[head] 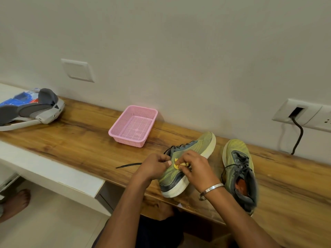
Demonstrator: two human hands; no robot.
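Shoe [206,142] on wooden counter [80,138], cream wall [179,51]

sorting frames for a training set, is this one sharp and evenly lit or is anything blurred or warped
Head view: soft, even light, faint shadow beside the pink basket, no glare; the tilted shoe is fairly sharp; the upright shoe smears at its heel near the edge; the wide lens bows the wooden counter.

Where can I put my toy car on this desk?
Best is the bare wood between the headset and the pink basket. More room lies right of the second shoe, below the black cable. It is crowded where the left hand grips the first shoe and the right hand pinches a yellow cloth.
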